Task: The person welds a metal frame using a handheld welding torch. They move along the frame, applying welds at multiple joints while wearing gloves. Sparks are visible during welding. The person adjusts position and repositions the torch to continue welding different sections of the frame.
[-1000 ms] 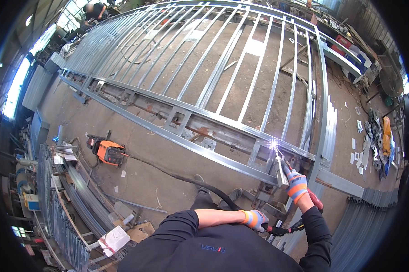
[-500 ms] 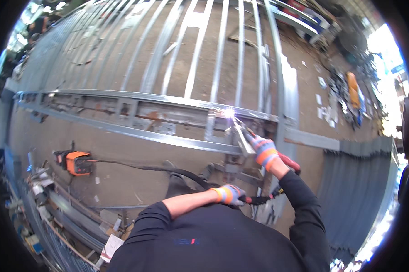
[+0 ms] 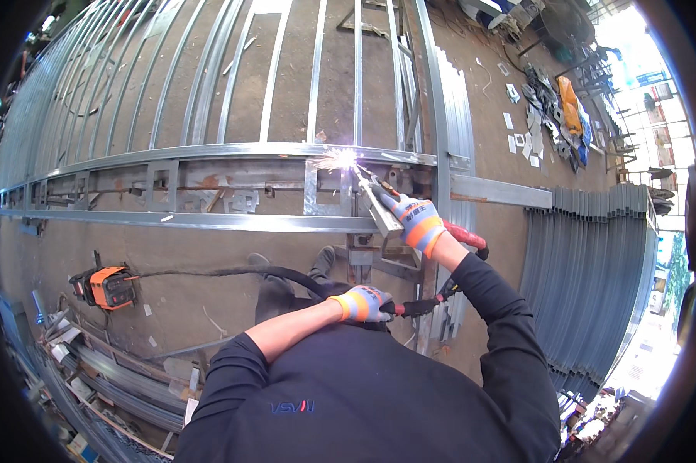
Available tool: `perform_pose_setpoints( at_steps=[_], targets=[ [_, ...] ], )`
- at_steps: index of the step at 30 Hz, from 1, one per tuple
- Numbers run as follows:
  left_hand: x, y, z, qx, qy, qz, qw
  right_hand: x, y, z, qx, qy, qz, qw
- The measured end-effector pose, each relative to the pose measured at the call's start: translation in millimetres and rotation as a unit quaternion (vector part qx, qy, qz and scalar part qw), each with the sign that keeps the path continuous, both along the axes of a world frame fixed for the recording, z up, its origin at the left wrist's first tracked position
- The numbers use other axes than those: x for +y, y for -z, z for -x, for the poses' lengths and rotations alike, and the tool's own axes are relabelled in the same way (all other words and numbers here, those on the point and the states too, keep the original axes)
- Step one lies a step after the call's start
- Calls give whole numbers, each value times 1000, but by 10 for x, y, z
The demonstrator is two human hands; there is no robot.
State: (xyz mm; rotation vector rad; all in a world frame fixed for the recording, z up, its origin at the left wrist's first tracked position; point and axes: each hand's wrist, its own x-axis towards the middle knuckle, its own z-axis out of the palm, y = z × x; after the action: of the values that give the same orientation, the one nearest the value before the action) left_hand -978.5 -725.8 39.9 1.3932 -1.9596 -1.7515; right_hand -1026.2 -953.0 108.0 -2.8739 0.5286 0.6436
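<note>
Just beyond the right hand [image 3: 416, 220], a metal frame [image 3: 263, 223] bears a glaring spark [image 3: 346, 159].
Grey profiles [image 3: 579, 285] lie right, an orange machine [image 3: 110, 288] left; the right hand clasps a red-handled torch [image 3: 464, 235], the left hand [image 3: 362, 304] its cable [image 3: 421, 308]; the spark's glare hides the tip.

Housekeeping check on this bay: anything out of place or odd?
Yes. Right of the barred metal frame, pale scraps lie scattered beside a jumbled heap, untidy against the orderly grey ribbed stock. Also, the black welding cable from the orange-and-black machine crosses the floor close to the shoes, perhaps a trip hazard.
</note>
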Motion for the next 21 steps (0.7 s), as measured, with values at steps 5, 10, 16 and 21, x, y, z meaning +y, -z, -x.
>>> perform_pose_setpoints(
  at_steps=[5, 10, 16, 21],
  targets=[
    [-31, 22, -86, -3, 8, 2, 1000, -92, -100, 31, -11, 24, -40, 999],
    [97, -65, -387, 3, 51, 10, 999, -362, -336, 13, -206, 83, -281, 933],
    [158, -419, -861, 133, 43, 72, 987, -805, -375, -756, 10, 137, -575, 807],
    [-57, -635, -1103, 193, 30, 96, 976, -877, -283, -1183, 175, 177, -525, 814]
  ],
)
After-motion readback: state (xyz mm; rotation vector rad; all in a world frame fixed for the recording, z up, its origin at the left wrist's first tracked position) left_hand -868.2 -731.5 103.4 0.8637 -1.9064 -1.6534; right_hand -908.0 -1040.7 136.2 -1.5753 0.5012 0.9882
